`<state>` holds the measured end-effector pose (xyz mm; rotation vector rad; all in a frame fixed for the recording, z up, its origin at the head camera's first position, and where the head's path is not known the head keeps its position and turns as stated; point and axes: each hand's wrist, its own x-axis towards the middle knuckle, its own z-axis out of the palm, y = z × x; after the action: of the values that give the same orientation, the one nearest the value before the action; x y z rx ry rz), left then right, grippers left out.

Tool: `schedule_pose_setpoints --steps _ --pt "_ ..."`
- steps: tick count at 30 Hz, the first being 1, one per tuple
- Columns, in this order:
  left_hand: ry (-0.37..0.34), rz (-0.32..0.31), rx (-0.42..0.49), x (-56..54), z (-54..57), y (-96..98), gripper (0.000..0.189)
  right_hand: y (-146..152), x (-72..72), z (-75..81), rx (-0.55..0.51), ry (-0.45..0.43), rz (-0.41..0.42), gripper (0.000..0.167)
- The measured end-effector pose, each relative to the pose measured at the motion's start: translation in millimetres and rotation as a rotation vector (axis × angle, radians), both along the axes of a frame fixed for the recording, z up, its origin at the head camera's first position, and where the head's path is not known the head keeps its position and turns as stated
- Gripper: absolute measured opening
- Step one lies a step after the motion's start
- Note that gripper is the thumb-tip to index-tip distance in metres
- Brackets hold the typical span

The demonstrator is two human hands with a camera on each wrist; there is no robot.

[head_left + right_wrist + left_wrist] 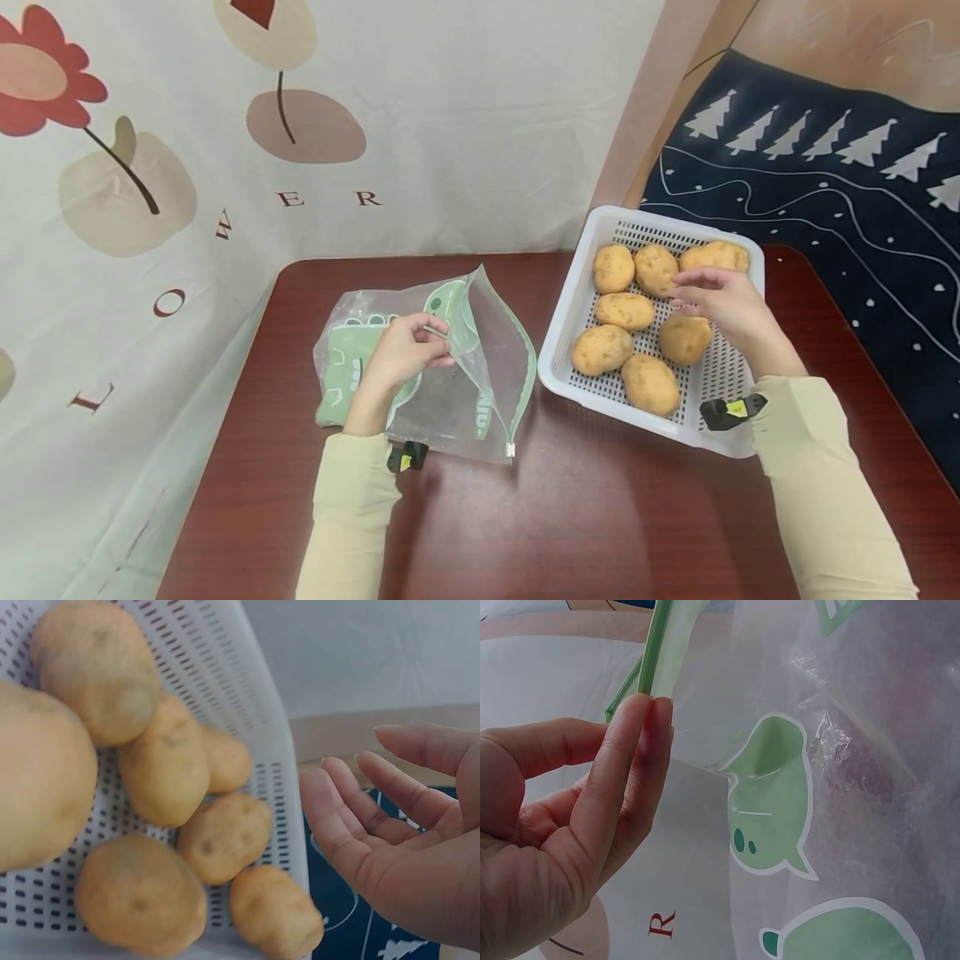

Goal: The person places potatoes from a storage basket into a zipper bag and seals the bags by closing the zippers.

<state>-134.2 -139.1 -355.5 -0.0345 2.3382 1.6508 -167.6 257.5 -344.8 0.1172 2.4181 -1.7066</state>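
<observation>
My left hand (pixel 408 350) pinches the green zip edge of a clear zip bag (pixel 446 412) between thumb and fingertips. Green cartoon shapes are printed on the plastic, and the mouth gapes toward the right. In the left wrist view the green strip (pixel 657 649) rises from the fingertips. My right hand (pixel 723 308) hovers over a white plastic basket (pixel 600 406), its fingers loosely bent and holding nothing. Several potatoes (pixel 651 385) lie in the basket; the one at the back right (pixel 723 252) is partly hidden by that hand. The right wrist view shows the palm apart from the potatoes (pixel 142 896).
A white zip slider (pixel 511 451) sits at the bag's near corner. Bag and basket stand side by side on a dark red table (pixel 570 517). Behind hangs a pale flower-print cloth (pixel 480 125), with a navy tree-print cloth (pixel 810 192) at the right.
</observation>
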Motion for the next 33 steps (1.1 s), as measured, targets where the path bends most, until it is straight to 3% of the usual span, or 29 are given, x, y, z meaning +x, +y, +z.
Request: schedule_pose_setpoints --steps 12,33 --pt "0.012 0.011 0.032 0.1 -2.9 -0.2 0.021 18.9 -5.8 -16.8 0.103 -0.105 -0.047 0.042" --pt "0.019 -0.002 0.022 -1.0 -5.3 -0.6 0.022 32.9 -10.9 -37.0 0.220 -0.185 -0.109 0.043"
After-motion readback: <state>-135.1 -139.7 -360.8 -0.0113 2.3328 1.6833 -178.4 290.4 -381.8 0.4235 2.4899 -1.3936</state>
